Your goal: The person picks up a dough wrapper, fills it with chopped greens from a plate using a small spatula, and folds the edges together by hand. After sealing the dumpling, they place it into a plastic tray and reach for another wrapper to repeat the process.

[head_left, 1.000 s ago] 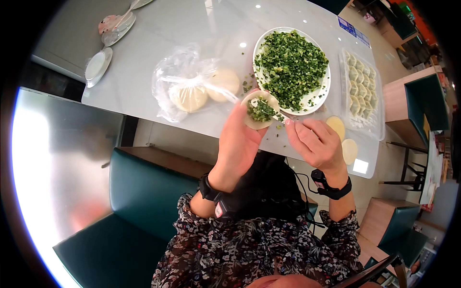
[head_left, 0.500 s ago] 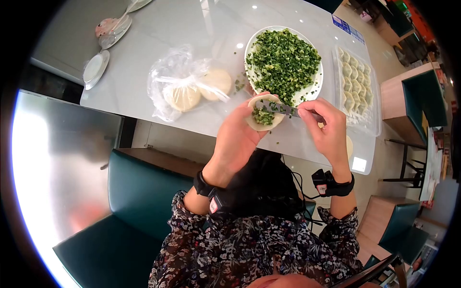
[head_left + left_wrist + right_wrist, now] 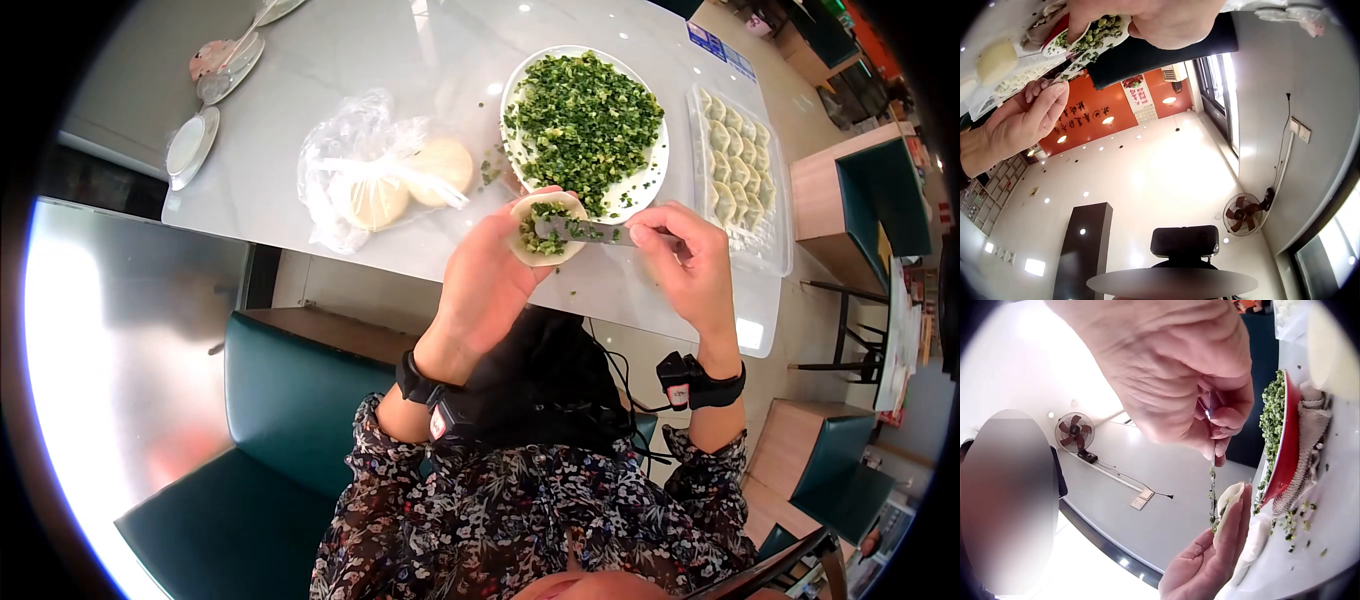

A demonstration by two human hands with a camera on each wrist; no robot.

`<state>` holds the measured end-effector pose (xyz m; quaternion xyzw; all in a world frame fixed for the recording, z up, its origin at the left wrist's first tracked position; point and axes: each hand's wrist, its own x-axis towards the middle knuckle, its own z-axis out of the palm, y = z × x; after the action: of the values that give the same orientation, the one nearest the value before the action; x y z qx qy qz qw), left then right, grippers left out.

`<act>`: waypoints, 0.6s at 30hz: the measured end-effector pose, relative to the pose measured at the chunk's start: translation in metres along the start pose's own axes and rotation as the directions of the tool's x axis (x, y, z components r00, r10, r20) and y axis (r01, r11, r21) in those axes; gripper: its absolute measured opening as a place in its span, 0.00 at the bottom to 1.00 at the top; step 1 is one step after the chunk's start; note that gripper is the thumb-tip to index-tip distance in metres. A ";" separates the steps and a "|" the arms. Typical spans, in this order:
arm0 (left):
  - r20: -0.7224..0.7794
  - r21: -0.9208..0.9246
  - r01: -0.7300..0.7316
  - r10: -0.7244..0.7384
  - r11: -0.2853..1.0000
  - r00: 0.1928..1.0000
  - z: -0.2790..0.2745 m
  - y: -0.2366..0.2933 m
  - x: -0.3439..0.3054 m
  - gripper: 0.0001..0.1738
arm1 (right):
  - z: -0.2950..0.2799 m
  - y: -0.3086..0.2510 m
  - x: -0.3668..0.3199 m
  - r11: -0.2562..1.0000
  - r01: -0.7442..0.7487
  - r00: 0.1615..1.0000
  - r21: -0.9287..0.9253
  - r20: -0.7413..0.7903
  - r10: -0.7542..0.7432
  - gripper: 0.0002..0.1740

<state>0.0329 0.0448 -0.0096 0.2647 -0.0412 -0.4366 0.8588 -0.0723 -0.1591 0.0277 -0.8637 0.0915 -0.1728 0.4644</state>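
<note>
My left hand (image 3: pixel 485 285) holds a round dumpling wrapper (image 3: pixel 541 257), cupped, with chopped green filling (image 3: pixel 545 212) inside. My right hand (image 3: pixel 693 262) pinches the handle of a flat metal spreader (image 3: pixel 603 234), whose blade lies over the wrapper at the filling. Bits of green cling to the blade, seen edge-on against the wrapper (image 3: pixel 1230 495) in the right wrist view. Just beyond both hands is a white plate (image 3: pixel 648 192) heaped with chopped greens (image 3: pixel 585 125). From the side its underside (image 3: pixel 1290 440) shows red, with a crumpled mesh cloth (image 3: pixel 1305 450) beside it.
A clear plastic tray (image 3: pixel 782 250) of folded dumplings stands at the right edge of the table. To the left lies a clear plastic bag (image 3: pixel 345 130) with round wrappers (image 3: pixel 445 170). Green scraps (image 3: pixel 489 172) dot the tabletop. Small dishes (image 3: pixel 190 148) sit at the far left.
The right hand has turned over, so the spreader's blade shows flat across the wrapper. Its tip has shifted slightly lower over the filling. The left hand keeps its hold on the wrapper.
</note>
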 end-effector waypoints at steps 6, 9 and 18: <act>-0.008 -0.004 0.025 -0.025 1.000 1.000 -0.001 0.000 -0.001 0.31 | -0.005 -0.004 -0.004 1.000 0.021 0.997 0.007 0.074 -0.021 0.04; -0.009 -0.006 0.032 -0.032 0.999 0.999 0.001 0.000 -0.001 0.31 | -0.002 -0.008 -0.002 0.998 0.041 0.997 -0.052 0.067 -0.038 0.04; 0.002 0.000 0.030 -0.030 1.000 1.000 0.003 -0.003 -0.002 0.29 | 0.003 -0.002 0.000 0.999 0.038 0.999 0.000 -0.024 -0.038 0.04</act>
<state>0.0288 0.0439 -0.0085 0.2649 -0.0381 -0.4498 0.8521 -0.0711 -0.1557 0.0281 -0.8630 0.0806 -0.1918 0.4603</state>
